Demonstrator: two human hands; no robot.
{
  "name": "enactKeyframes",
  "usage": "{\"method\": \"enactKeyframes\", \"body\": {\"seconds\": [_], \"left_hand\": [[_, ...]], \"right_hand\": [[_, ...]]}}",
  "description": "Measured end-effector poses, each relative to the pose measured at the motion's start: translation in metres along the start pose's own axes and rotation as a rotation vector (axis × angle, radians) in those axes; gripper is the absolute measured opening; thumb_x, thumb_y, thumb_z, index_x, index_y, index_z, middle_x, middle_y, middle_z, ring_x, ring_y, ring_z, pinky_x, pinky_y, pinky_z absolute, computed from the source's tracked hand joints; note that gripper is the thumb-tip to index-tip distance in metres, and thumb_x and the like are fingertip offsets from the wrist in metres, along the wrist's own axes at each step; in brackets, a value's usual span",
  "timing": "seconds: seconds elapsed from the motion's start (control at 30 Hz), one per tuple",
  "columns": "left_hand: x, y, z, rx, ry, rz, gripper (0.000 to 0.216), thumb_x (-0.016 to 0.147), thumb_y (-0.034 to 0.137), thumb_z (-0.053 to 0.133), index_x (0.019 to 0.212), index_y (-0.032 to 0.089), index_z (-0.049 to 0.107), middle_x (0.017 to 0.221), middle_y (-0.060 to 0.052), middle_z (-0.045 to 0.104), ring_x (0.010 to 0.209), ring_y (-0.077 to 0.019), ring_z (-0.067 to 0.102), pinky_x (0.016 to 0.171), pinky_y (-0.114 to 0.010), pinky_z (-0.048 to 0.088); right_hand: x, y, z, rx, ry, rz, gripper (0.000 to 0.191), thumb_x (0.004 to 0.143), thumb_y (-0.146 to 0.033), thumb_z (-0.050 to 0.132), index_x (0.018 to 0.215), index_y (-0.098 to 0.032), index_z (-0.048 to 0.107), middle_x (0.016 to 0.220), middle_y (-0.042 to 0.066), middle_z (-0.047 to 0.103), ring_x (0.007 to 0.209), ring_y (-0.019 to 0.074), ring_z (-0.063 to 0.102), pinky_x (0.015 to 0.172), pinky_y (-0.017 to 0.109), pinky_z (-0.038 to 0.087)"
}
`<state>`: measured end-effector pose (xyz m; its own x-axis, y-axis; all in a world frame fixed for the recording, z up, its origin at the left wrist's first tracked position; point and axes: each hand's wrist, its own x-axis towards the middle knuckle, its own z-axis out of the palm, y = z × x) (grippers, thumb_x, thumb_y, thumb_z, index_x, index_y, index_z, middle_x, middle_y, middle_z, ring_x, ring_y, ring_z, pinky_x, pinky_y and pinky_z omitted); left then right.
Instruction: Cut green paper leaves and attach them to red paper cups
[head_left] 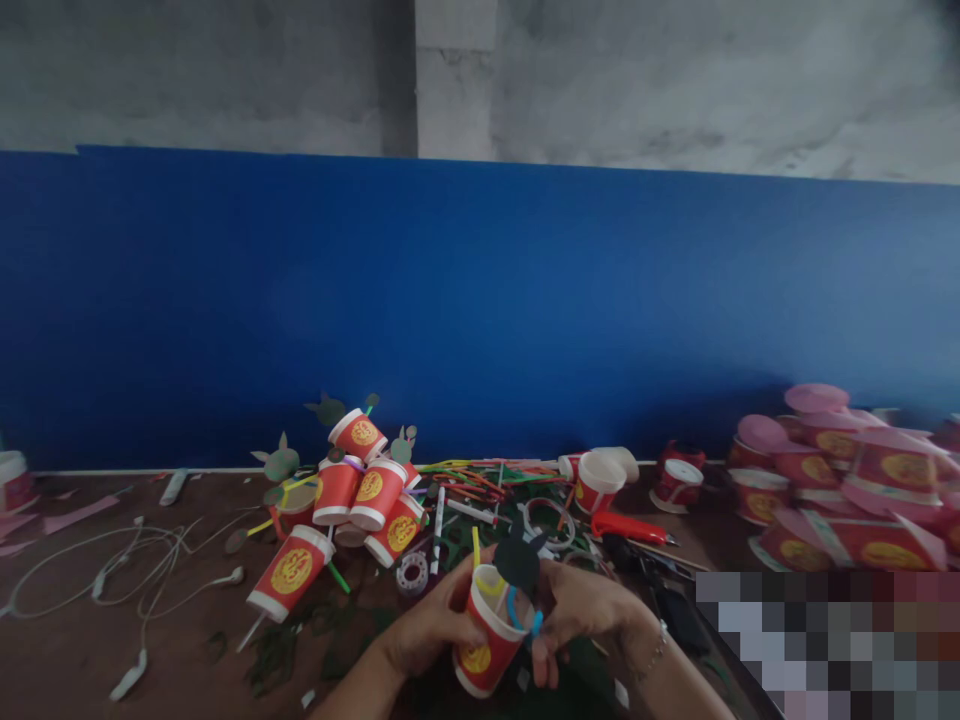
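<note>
My left hand (431,628) is wrapped round a red paper cup (486,640) with a white rim and a yellow emblem, tilted toward me at the bottom centre. My right hand (581,615) is closed on coloured straws, blue (517,612) and yellow (487,585), and a dark green paper cut-out (517,562) at the cup's mouth. A bracelet shows on my right wrist.
A pile of red cups with green cut-outs (360,490) lies left of centre. Loose straws (480,475), a tape roll (411,573), a red cutter (626,527) and white earphone cables (127,570) litter the brown table. More cups with pink lids (840,470) sit at the right. A blue board (480,300) stands behind.
</note>
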<state>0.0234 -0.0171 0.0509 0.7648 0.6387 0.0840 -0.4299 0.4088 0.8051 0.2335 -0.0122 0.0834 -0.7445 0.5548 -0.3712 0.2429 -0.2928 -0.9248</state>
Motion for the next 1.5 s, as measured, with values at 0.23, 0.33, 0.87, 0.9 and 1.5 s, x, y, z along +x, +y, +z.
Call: {"method": "enactKeyframes", "body": {"seconds": [0.23,0.33,0.87,0.9,1.5], "left_hand": [[0.000,-0.003,0.001,-0.046,0.007,0.033,0.074,0.053,0.011,0.070,0.124,0.020,0.051,0.111,-0.010,0.062,0.105,-0.0301,0.056,0.087,-0.038,0.040],[0.000,-0.003,0.001,-0.048,0.019,0.042,0.075,0.053,0.012,0.071,0.125,0.021,0.050,0.112,-0.009,0.062,0.107,-0.0295,0.055,0.089,-0.038,0.038],[0.001,-0.005,-0.009,-0.094,0.161,0.075,0.083,0.055,0.015,0.069,0.133,0.026,0.041,0.110,-0.005,0.064,0.107,-0.0272,0.056,0.092,-0.037,0.038],[0.001,-0.005,-0.009,-0.099,0.154,0.080,0.082,0.056,0.015,0.069,0.132,0.026,0.041,0.110,-0.005,0.065,0.108,-0.0272,0.055,0.093,-0.037,0.038],[0.004,-0.012,-0.004,0.053,0.158,0.047,0.095,0.053,0.026,0.082,0.136,0.028,0.035,0.117,-0.009,0.060,0.108,-0.0280,0.055,0.094,-0.041,0.036]], "right_hand": [[0.005,0.004,0.003,0.118,-0.027,-0.061,0.014,0.065,-0.022,0.072,0.060,-0.009,0.067,0.056,0.002,0.068,0.044,0.0081,0.061,0.033,0.010,0.034],[0.008,0.007,0.003,0.164,-0.011,-0.097,0.015,0.066,-0.022,0.070,0.063,-0.008,0.067,0.056,0.004,0.069,0.040,0.0078,0.059,0.032,0.011,0.034],[0.012,0.016,-0.008,0.208,0.129,-0.298,0.067,0.065,-0.068,0.058,0.096,-0.009,0.058,0.044,0.001,0.061,0.027,0.0068,0.045,0.030,0.014,0.028],[0.011,0.013,-0.007,0.177,0.197,-0.319,0.067,0.065,-0.070,0.056,0.094,-0.009,0.060,0.039,-0.002,0.056,0.025,0.0057,0.040,0.030,0.014,0.027],[0.036,0.003,0.011,0.058,0.683,-0.370,0.019,0.062,-0.032,0.074,0.067,-0.014,0.069,0.059,-0.001,0.063,0.055,0.0128,0.054,0.053,0.023,0.043]]}}
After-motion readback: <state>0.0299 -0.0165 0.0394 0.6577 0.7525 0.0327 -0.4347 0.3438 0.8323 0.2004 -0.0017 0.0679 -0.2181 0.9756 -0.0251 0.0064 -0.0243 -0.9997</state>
